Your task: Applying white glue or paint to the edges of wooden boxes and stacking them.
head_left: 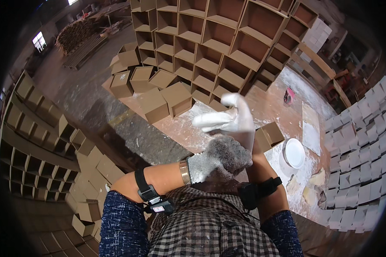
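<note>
In the head view, the left hand (221, 158), in a grey knitted glove, was curled against the right wrist, its fingers (236, 152) closed on the cuff of the white glove (233, 118). The right hand (236, 120) stood raised inside that glove, fingers (206, 122) pointing left, holding nothing. Just right of them sat an open cardboard box (270, 135) and a white dish (294, 153) on the dusty tabletop (270, 107). Beyond the fingers rose stacked open boxes (210, 47); bare tabletop lay between.

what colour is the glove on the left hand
Grey knit, with a paler cuff, on the left hand; head view.
</note>
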The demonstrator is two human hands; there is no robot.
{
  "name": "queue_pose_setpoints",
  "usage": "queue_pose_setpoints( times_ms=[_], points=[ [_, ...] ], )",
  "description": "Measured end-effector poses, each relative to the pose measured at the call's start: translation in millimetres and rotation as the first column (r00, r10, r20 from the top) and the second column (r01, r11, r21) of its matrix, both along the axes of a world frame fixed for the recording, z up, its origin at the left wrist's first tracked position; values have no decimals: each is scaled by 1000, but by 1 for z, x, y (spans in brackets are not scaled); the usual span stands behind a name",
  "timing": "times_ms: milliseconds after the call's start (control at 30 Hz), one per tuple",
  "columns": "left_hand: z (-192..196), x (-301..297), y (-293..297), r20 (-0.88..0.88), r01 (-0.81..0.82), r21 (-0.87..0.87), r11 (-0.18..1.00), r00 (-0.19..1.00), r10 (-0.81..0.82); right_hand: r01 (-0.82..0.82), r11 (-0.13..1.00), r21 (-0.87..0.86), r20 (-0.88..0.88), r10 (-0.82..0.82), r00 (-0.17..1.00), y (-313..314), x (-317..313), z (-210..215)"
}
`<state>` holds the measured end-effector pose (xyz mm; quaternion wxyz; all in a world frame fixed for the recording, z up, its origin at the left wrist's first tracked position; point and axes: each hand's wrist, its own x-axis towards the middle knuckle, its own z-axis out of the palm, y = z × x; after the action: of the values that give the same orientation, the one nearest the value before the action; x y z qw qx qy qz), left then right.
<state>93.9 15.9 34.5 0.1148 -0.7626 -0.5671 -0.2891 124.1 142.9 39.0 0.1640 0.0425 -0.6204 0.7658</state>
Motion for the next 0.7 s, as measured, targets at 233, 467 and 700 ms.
queue_pose_setpoints(
  times_ms=[233,467,700],
  points=[
    [-10,-14,5,8,-68,-316,946,997,74,-485,793,-369,-16,516,856,6,-54,-18],
    [-18,-19,2,42,-110,-209,972,992,121,-114,943,-313,-18,114,993,-7,-30,-3],
    [-29,-91,-34,97,-621,-127,774,768,632,-150,957,-250,388,241,890,15,4,-29]
  ],
)
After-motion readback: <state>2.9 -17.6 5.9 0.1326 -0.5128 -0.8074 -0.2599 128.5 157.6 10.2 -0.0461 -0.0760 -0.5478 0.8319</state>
